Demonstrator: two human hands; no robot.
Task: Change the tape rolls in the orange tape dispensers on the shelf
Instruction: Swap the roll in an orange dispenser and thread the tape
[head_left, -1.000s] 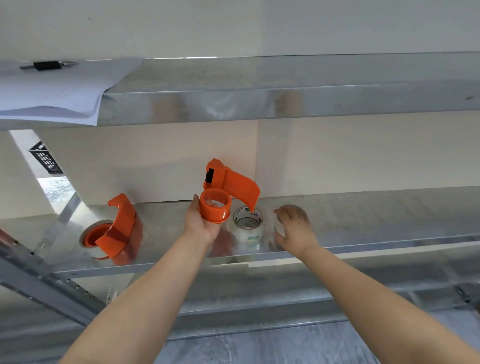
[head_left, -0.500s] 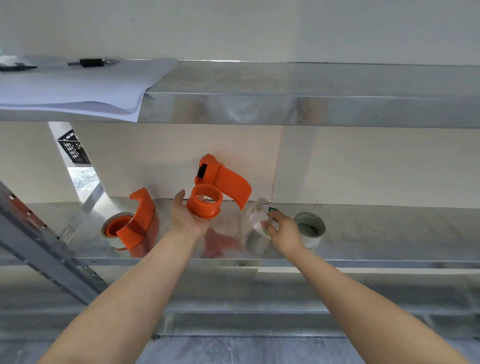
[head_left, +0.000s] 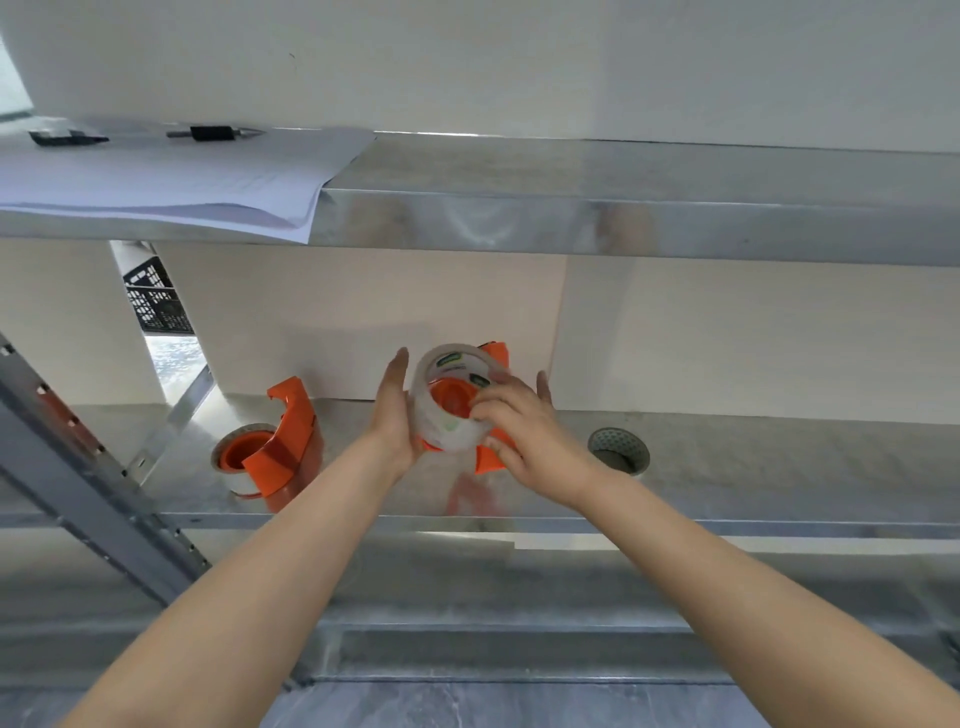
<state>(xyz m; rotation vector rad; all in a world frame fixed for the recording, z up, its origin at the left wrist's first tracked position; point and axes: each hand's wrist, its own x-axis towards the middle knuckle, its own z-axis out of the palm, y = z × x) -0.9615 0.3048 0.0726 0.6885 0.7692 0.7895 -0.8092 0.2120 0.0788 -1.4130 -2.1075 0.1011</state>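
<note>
Above the metal shelf (head_left: 753, 467) I hold an orange tape dispenser (head_left: 491, 457) between both hands. A clear tape roll (head_left: 452, 410) with a green label sits around its orange hub. My left hand (head_left: 392, 410) presses flat against the roll's left side, fingers straight. My right hand (head_left: 519, 426) grips the roll from the right, fingertips on its rim. A second orange dispenser (head_left: 283, 441) with a tape roll in it lies on the shelf to the left. Another roll (head_left: 618, 449), seemingly a used one, stands on the shelf to the right.
An upper shelf (head_left: 571, 218) hangs above with white papers (head_left: 171, 182) and black pens on its left part. A slanted metal upright (head_left: 93, 488) crosses the left side. A black crate (head_left: 156, 301) shows through a gap behind. A lower shelf lies beneath my forearms.
My right hand picked the clear roll off the shelf and brought it onto the hub of the dispenser in my left hand. The view shifted to the right.
</note>
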